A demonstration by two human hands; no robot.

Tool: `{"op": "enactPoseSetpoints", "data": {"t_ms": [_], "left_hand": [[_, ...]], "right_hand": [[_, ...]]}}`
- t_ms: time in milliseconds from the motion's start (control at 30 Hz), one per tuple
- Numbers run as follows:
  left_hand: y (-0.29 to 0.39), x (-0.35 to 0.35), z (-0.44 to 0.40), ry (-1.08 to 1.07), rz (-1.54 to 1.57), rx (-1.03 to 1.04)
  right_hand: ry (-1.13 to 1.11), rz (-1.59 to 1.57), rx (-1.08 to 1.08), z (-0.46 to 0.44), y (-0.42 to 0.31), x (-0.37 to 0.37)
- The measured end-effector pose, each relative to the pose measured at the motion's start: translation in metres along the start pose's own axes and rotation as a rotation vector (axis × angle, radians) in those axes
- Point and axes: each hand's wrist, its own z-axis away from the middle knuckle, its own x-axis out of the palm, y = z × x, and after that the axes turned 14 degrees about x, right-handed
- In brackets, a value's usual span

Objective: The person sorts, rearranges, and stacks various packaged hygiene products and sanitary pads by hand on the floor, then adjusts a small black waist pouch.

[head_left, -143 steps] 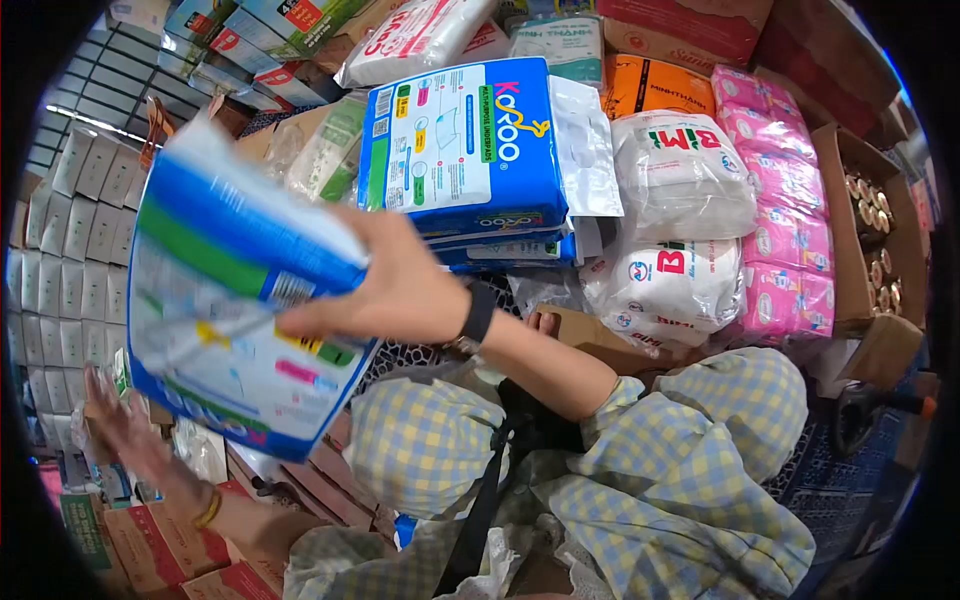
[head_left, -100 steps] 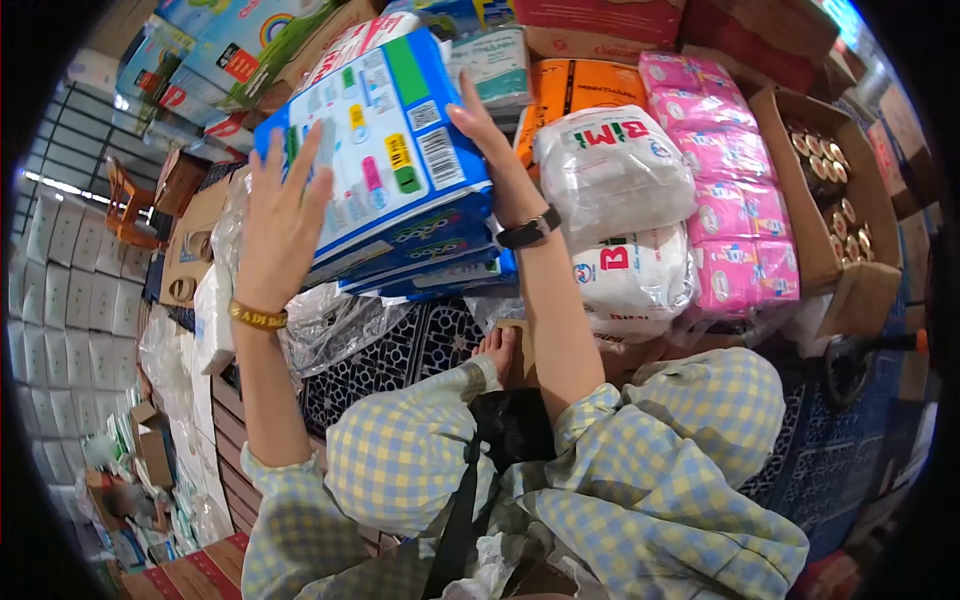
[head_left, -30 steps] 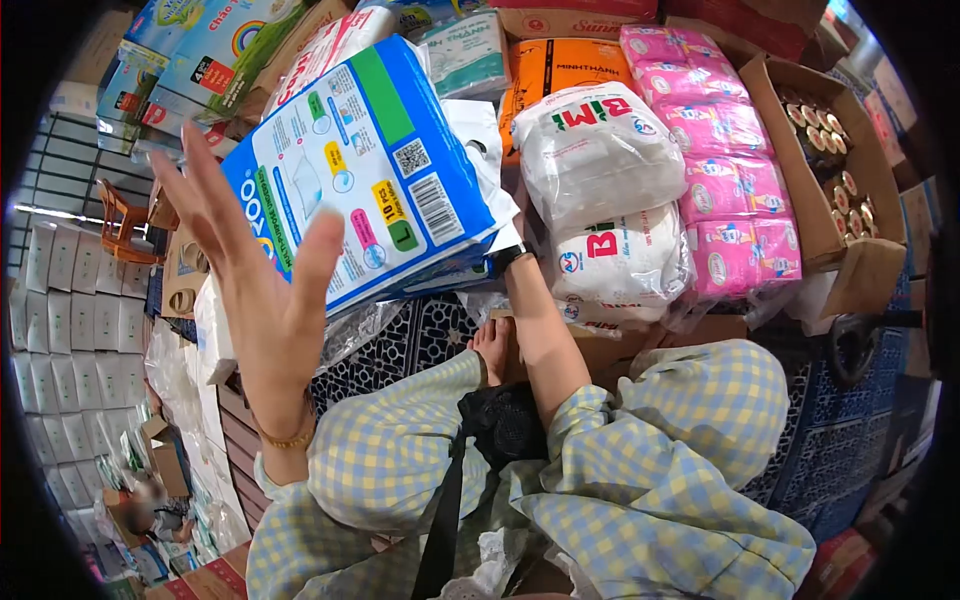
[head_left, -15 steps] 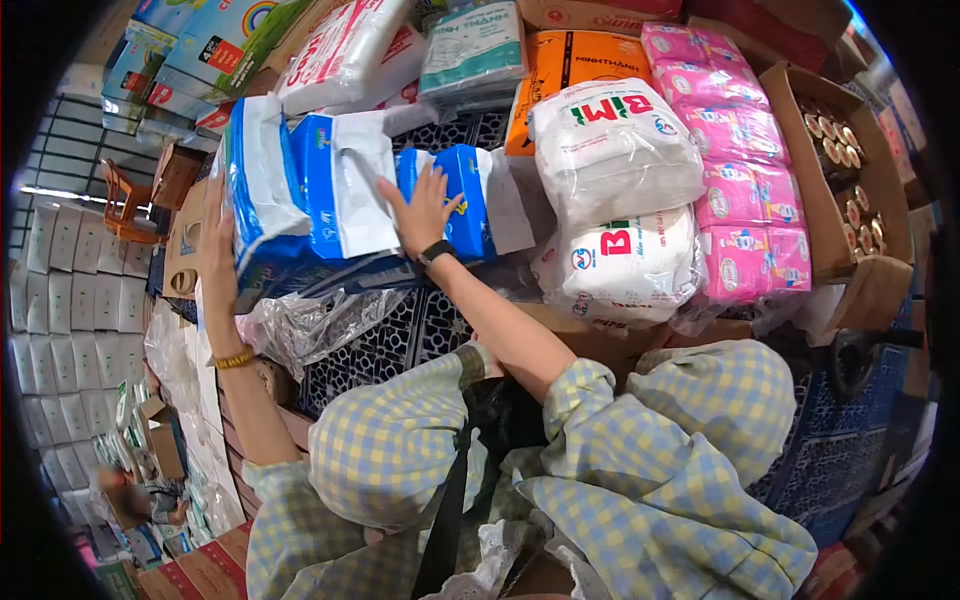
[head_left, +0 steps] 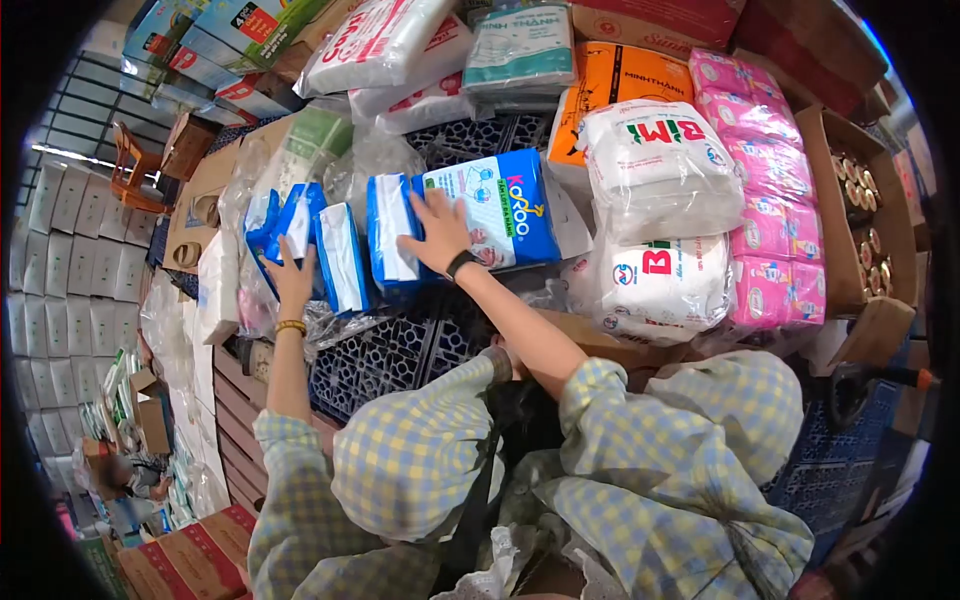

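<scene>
Several blue-and-white packs stand or lie in a row on the dark pallet. My left hand [head_left: 290,282] is spread against the leftmost blue pack [head_left: 298,222], fingers apart. Beside it a narrow blue pack [head_left: 343,258] stands on edge, and another upright blue pack [head_left: 397,222] is to its right. My right hand [head_left: 440,235] lies with spread fingers on the upright pack and the edge of a Koroo pack [head_left: 510,205], which lies face up. White BiMi packs [head_left: 665,165] are stacked to the right of the Koroo pack.
Pink packs [head_left: 775,230] and an open carton of jars [head_left: 870,160] stand at the right. White and red bags [head_left: 375,45], a green-white pack [head_left: 518,50] and an orange pack [head_left: 625,80] lie behind. At lower left, a person [head_left: 140,485] is beside cartons.
The blue packs, earlier tilted and bunched, now stand separated, with a Koroo pack's face showing at right. Both hands have shifted with them; the whole view has moved slightly.
</scene>
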Motion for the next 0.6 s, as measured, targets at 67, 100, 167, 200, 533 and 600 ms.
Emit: {"op": "enactPoseSetpoints", "data": {"t_ms": [67,100,167,200,533,600], "left_hand": [[0.054,-0.018,0.014,0.025,0.080,-0.124],[0.072,-0.018,0.020,0.101,-0.039,-0.103],[0.096,-0.020,0.023,0.255,-0.281,-0.045],[0.104,-0.022,0.021,0.247,-0.273,-0.040],[0.190,-0.019,-0.087,-0.189,0.476,0.417],[0.193,-0.017,-0.091,-0.256,0.336,0.432]], "right_hand": [[0.342,0.149,0.074,0.009,0.016,-0.018],[0.424,0.243,0.144,0.011,0.024,-0.033],[0.570,0.231,0.256,0.006,0.045,-0.066],[0.636,0.125,0.297,0.005,0.055,-0.076],[0.633,-0.092,0.424,0.018,0.066,-0.094],[0.559,-0.311,0.685,0.020,0.070,-0.102]]}}
